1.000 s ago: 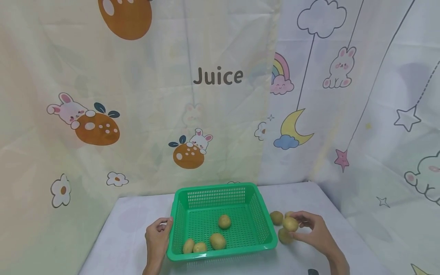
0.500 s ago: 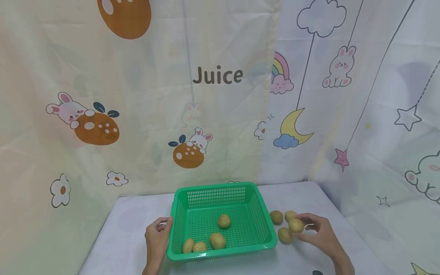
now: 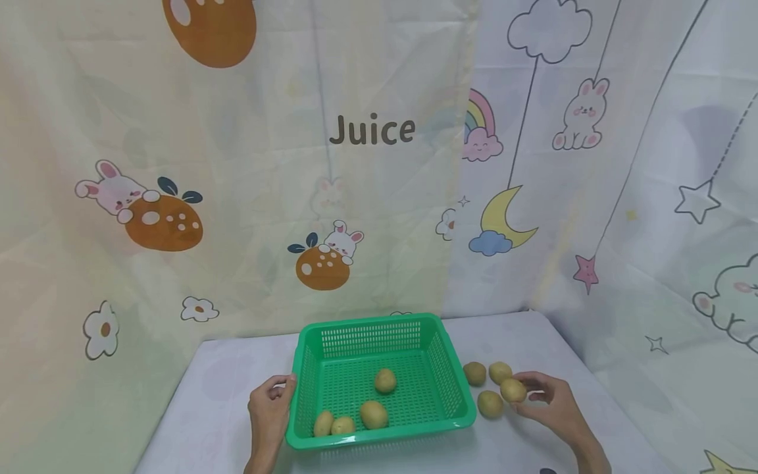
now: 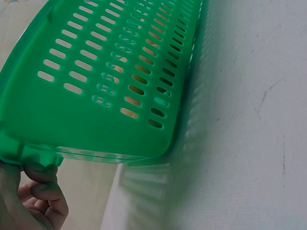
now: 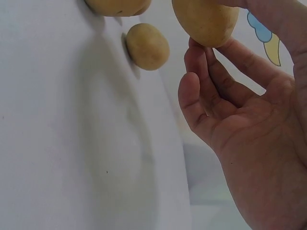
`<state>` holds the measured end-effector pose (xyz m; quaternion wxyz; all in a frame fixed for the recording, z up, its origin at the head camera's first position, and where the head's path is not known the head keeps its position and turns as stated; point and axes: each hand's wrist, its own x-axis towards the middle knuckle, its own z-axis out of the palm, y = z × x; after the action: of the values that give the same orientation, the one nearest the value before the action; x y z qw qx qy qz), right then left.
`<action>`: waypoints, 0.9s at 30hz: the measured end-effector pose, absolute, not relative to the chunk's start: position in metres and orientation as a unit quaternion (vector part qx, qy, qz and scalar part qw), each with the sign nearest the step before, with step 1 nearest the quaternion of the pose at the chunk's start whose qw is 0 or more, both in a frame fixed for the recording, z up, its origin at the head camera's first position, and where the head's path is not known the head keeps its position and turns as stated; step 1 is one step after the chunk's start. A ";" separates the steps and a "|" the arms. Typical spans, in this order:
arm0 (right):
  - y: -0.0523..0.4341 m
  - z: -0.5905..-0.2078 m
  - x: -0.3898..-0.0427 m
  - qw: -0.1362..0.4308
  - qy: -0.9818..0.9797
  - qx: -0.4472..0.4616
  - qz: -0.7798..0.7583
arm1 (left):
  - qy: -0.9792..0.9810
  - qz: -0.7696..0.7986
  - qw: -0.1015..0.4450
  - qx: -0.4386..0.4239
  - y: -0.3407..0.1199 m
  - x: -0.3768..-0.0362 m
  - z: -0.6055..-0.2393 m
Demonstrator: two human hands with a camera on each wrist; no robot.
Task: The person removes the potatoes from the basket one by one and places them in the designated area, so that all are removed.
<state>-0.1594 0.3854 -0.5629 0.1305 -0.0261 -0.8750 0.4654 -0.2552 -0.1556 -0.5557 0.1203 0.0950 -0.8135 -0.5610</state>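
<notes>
A green plastic basket (image 3: 379, 440) with slotted walls stands on the table and holds several potatoes, among them a round one (image 3: 385, 381) near its middle and a larger one (image 3: 374, 415) toward the front. My left hand (image 3: 269, 408) pinches the basket's left rim; the left wrist view shows the thumb and curled fingers (image 4: 45, 191) at the rim's corner. My right hand (image 3: 547, 403) holds a potato (image 3: 513, 391) between thumb and fingertips, and the right wrist view shows that potato (image 5: 206, 21) raised above the table. Part of it is cut off there.
Three loose potatoes lie right of the basket: one by its wall (image 3: 474, 373), one behind (image 3: 500, 372), one in front (image 3: 490, 404). The table (image 3: 201, 401) has a white cloth. Printed curtains (image 3: 379, 263) hang behind and to the right.
My right hand has moved slightly right, away from the basket, with the potato in it. The potato behind it shows more fully now. My left hand stays on the rim.
</notes>
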 end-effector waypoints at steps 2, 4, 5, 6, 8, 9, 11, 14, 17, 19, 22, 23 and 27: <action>0.387 -0.564 -0.160 0.130 -0.874 -0.028 0.468 | -0.813 -0.562 0.120 0.096 -0.156 -0.255 -0.555; 0.389 -0.566 -0.160 0.130 -0.874 -0.025 0.468 | -0.811 -0.565 0.122 0.095 -0.156 -0.254 -0.555; 0.390 -0.567 -0.160 0.131 -0.872 -0.025 0.471 | -0.810 -0.566 0.122 0.094 -0.156 -0.254 -0.554; 0.391 -0.568 -0.160 0.134 -0.871 -0.025 0.472 | -0.809 -0.568 0.123 0.093 -0.156 -0.254 -0.554; 0.394 -0.571 -0.160 0.138 -0.869 -0.020 0.475 | -0.808 -0.569 0.123 0.092 -0.156 -0.253 -0.553; 0.395 -0.573 -0.160 0.139 -0.868 -0.016 0.476 | -0.808 -0.569 0.123 0.093 -0.156 -0.253 -0.553; 0.398 -0.577 -0.160 0.141 -0.864 -0.020 0.483 | -0.810 -0.567 0.121 0.094 -0.156 -0.252 -0.552; 0.401 -0.583 -0.160 0.140 -0.861 -0.020 0.488 | -0.811 -0.565 0.119 0.094 -0.156 -0.252 -0.552; 0.403 -0.588 -0.161 0.142 -0.857 -0.023 0.495 | -0.809 -0.567 0.122 0.093 -0.155 -0.252 -0.554; 0.403 -0.591 -0.161 0.143 -0.858 -0.020 0.493 | -0.809 -0.568 0.123 0.092 -0.154 -0.253 -0.554; 0.405 -0.596 -0.160 0.142 -0.860 -0.028 0.489 | -0.809 -0.568 0.121 0.095 -0.154 -0.253 -0.555; 0.406 -0.597 -0.160 0.140 -0.862 -0.031 0.486 | -0.809 -0.568 0.119 0.096 -0.154 -0.253 -0.555; 0.407 -0.599 -0.159 0.131 -0.867 -0.041 0.479 | -0.810 -0.566 0.119 0.097 -0.155 -0.254 -0.555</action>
<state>-0.1586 0.4072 -0.5993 0.1311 -0.0414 -0.8669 0.4791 -0.2538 -0.1545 -0.5554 0.1186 0.0973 -0.8099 -0.5662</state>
